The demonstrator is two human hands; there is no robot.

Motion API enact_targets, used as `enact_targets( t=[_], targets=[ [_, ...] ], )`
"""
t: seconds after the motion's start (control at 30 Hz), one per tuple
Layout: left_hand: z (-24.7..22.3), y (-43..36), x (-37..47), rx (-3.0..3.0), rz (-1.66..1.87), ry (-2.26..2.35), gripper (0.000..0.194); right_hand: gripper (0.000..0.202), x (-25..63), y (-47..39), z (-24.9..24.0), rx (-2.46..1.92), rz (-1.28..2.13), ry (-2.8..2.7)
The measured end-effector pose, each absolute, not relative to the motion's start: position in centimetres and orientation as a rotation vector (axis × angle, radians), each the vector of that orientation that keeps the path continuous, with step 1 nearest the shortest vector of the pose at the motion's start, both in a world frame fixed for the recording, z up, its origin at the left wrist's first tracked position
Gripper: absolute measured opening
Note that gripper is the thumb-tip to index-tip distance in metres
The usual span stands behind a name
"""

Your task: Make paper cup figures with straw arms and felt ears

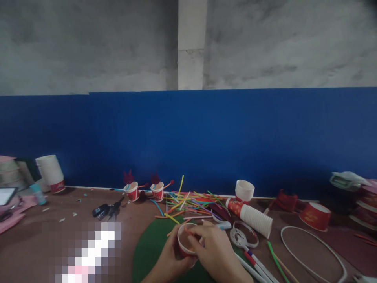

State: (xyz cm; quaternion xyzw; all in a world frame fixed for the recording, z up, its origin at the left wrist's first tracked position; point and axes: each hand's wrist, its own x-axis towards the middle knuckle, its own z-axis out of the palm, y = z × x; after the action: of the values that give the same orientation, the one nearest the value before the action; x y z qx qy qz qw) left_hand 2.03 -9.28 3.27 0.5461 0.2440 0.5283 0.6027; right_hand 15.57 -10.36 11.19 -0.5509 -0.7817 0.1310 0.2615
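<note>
Two hands on one paper cup, above the green mat

Paper cup (183, 240) over the round green mat (147, 245), mouth up and tilted. Left hand (173, 253): forearm rising from below, palm curled round the cup's left side, thumb up toward the rim, fingers wrapped beneath; firm hold. Right hand (213, 243): comes in from the mat's near right, back of hand uppermost, wrist bent, fingers arched down at the cup's mouth. Thumb and forefinger close together by something orange-red; cannot tell whether they pinch it.

Just beyond the mat's far edge: loose heap of coloured drinking straws (191, 204). Past its far left, two small red-and-white cups (132, 192) (157, 192), side arms attached; nearer, a bunch of keys (108, 211). Right of mat: toppled stack of paper cups (256, 219).
</note>
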Motion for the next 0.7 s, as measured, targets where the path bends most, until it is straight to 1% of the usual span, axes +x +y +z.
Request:
enact_targets(
  t=[0.07, 0.17, 0.37, 0.53, 0.6, 0.7],
  targets=[
    [3.5, -9.5, 2.1, 1.344, 1.238, 0.624, 0.054, 0.025, 15.7, -10.4, 11.0, -1.57, 0.302, -2.197],
    [3.6, -9.7, 2.0, 1.514, 1.236, 0.711, 0.049, 0.026, 15.8, -10.4, 10.7, -1.671, 0.27, -2.291],
    [2.7, -9.4, 1.4, 1.683, 1.261, 0.78, 0.06, 0.024, 15.7, -10.3, 10.7, -1.598, 0.268, -2.294],
    [2.8, -9.5, 1.3, 1.635, 1.253, 0.7, 0.058, 0.028, 15.4, -10.7, 11.2, -1.436, 0.306, -2.223],
    [2.7, -9.5, 1.4, 1.631, 1.25, 0.669, 0.061, 0.029, 15.2, -10.7, 11.0, -1.363, 0.344, -2.19],
    [2.3, -9.2, 1.4, 1.69, 1.274, 0.7, 0.065, 0.028, 14.9, -10.4, 10.3, -1.387, 0.404, -2.12]
  ],
)
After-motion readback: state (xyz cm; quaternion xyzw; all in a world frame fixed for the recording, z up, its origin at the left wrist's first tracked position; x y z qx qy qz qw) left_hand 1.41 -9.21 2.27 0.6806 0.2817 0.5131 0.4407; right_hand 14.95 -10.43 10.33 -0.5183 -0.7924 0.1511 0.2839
